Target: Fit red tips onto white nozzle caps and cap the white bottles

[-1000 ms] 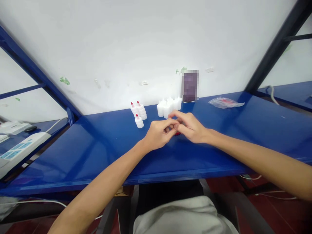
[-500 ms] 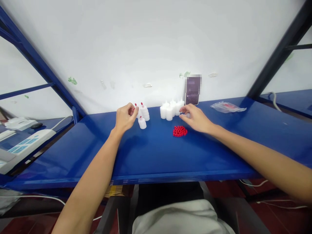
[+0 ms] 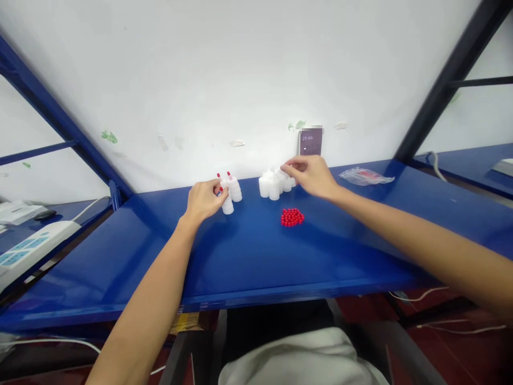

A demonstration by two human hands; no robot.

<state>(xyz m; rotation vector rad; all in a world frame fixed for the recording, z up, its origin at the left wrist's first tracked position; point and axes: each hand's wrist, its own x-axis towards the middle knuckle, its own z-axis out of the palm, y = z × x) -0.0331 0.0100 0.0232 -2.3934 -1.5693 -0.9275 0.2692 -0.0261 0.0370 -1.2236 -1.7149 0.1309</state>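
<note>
Small white squeeze bottles stand in two groups on the blue table (image 3: 240, 256). My left hand (image 3: 202, 200) is at the left group, thumb and fingers closed around the top of a red-capped bottle (image 3: 227, 206). Behind it stand more red-capped bottles (image 3: 236, 191) in a row. My right hand (image 3: 315, 175) reaches over the right group of bottles without red caps (image 3: 273, 188). Its thumb and fingertips are pinched at the top of one white bottle there, partly hidden by the fingers. Several small red caps (image 3: 292, 217) lie in a cluster in front of this group.
A phone (image 3: 311, 142) leans against the white wall behind the right bottles. A clear plastic bag (image 3: 365, 176) with something red inside lies to the right. Blue frame posts (image 3: 60, 120) rise at both sides, and a white power strip (image 3: 36, 248) is at far left.
My right hand has moved left and up, from beside the right bottle group to over it, and its fingers have closed. My left hand has come forward onto the front red-capped bottle.
</note>
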